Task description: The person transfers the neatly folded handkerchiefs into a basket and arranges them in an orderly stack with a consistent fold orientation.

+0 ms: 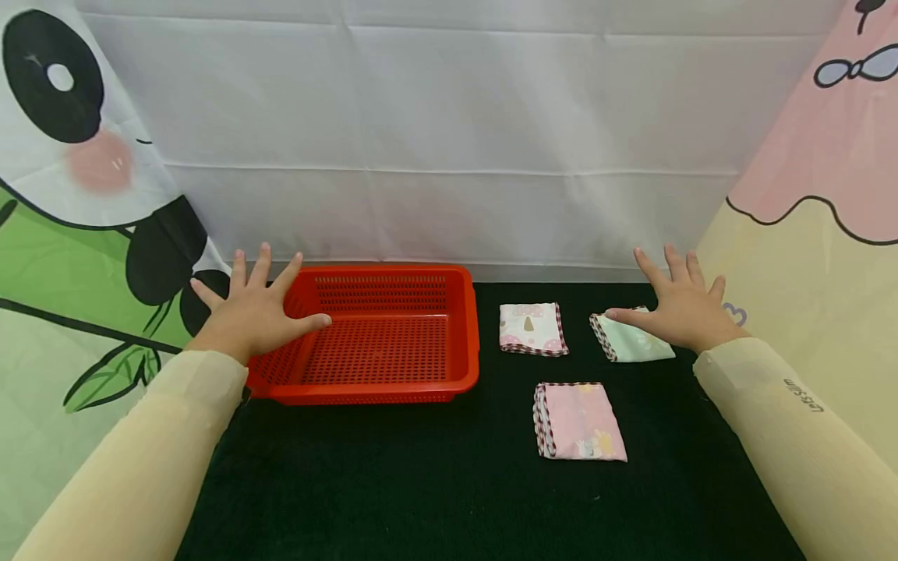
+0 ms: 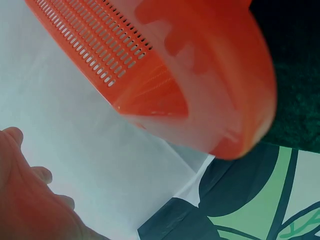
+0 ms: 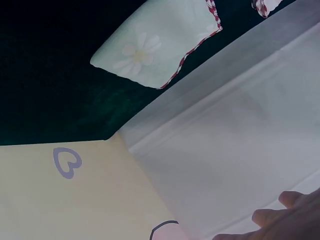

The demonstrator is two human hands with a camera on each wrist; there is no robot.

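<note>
My left hand point(image 1: 254, 312), fingers spread, hovers over the left end of a red plastic basket point(image 1: 379, 386) with slotted walls. In the left wrist view the basket point(image 2: 225, 100) fills the upper part, apart from the fingers. Spread as well, my right hand point(image 1: 682, 308) hangs above a folded pale green cloth point(image 1: 634, 344) with a checked edge and holds nothing. The right wrist view shows a flower on that green cloth point(image 3: 160, 45). To its left lies a folded white patterned cloth point(image 1: 529, 327). Nearer to me is a folded pink cloth point(image 1: 581, 421).
A dark green cover point(image 1: 393, 483) lies under everything. White fabric point(image 1: 449, 140) rises behind it. Printed hangings stand at both sides, a panda-like figure point(image 1: 77, 125) on the left and a pink and cream pattern point(image 1: 828, 164) on the right.
</note>
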